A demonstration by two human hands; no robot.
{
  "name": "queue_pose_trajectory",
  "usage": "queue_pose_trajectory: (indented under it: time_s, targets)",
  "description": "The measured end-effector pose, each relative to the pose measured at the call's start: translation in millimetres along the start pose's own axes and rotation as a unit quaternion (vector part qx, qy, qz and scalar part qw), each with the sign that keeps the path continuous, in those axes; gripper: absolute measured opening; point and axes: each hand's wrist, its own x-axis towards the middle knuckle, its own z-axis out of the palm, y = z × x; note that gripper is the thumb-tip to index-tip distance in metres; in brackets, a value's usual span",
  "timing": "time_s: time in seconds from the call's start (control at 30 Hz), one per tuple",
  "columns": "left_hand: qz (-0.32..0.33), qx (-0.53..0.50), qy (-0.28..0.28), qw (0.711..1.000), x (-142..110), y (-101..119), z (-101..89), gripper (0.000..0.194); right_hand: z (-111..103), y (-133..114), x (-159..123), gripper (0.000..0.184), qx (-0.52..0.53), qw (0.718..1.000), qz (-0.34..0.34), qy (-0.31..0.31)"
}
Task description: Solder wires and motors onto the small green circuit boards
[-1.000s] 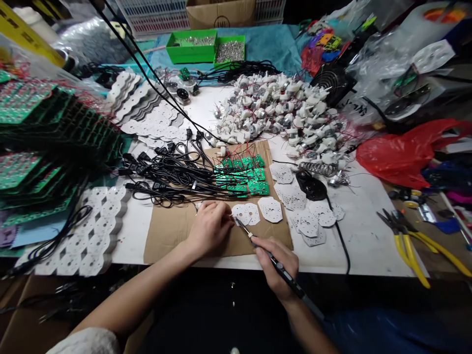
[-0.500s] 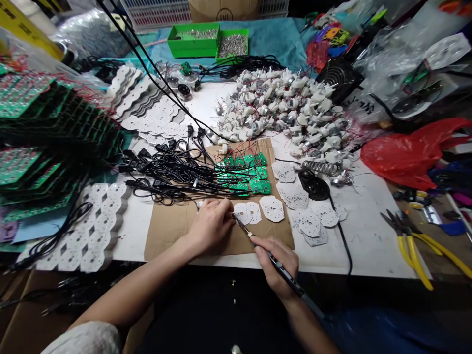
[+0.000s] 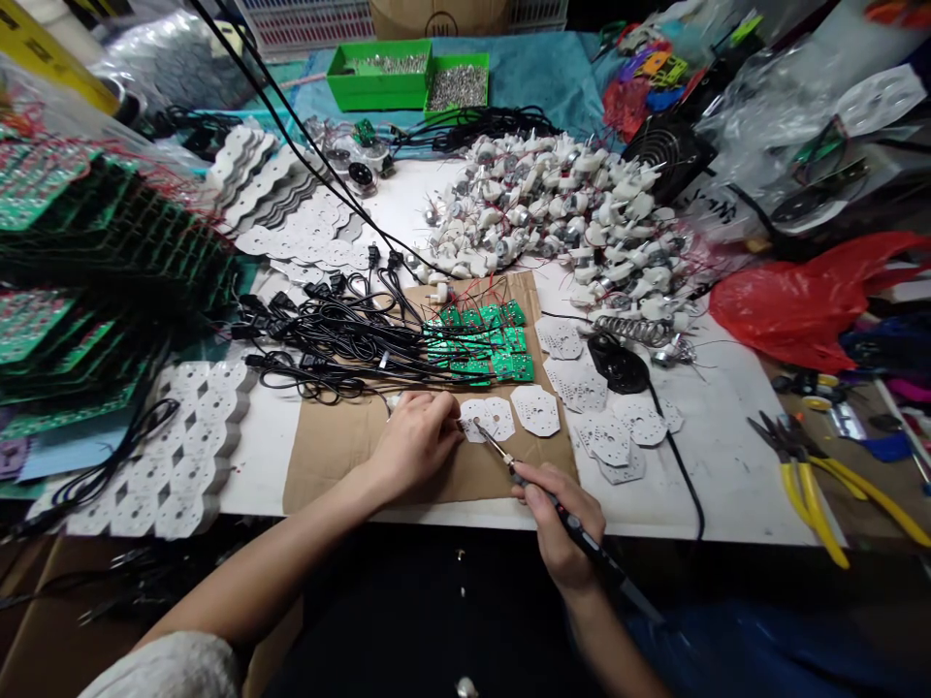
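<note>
My right hand (image 3: pixel 563 528) grips a black soldering iron (image 3: pixel 560 512) like a pen, its metal tip resting on a small white round board (image 3: pixel 489 419) on a brown cardboard sheet (image 3: pixel 335 454). My left hand (image 3: pixel 418 441) lies curled on the cardboard just left of that board, fingers pressed together at its edge; what they pinch is too small to name. Behind the hands sit several green circuit boards (image 3: pixel 484 341) with black cables (image 3: pixel 335 339) running left.
A heap of small white motors (image 3: pixel 560 208) fills the table's back. Stacks of green boards (image 3: pixel 80 281) and white panels (image 3: pixel 175 451) stand left. Yellow pliers (image 3: pixel 815 485), a red bag (image 3: pixel 792 301) and a black round stand (image 3: pixel 618 366) lie right. Green bins (image 3: pixel 407 82) sit far back.
My right hand and the soldering iron have shifted slightly right, the tip now on the white round board. My left hand has stayed put.
</note>
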Motion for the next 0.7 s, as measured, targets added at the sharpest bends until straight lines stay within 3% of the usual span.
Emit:
queue_pose_trajectory:
  time_s: [0.13,0.37,0.47,0.6,0.7]
  targets:
    - [0.023,0.000,-0.007,1.000,-1.3,-3.7,-0.6,0.020,0.1,13.2,-7.2,0.021,0.030,0.997,0.043,0.048]
    - [0.149,-0.040,-0.086,0.984,-12.7,-8.7,-21.0,0.008,2.4,23.1,-11.1,0.025,0.069,0.990,0.081,0.095]
    - [0.116,-0.025,-0.062,0.991,-15.0,-9.7,-21.9,0.014,2.1,23.7,-12.0,0.026,0.065,0.990,0.085,0.090]
    - [0.062,0.092,-0.005,0.994,-9.4,-10.9,-15.1,0.023,2.2,23.4,-12.3,0.026,0.066,0.990,0.087,0.086]
    - [0.070,0.135,-0.024,0.988,-4.9,-9.8,-14.7,0.020,2.6,22.6,-11.2,0.026,0.069,0.990,0.085,0.087]
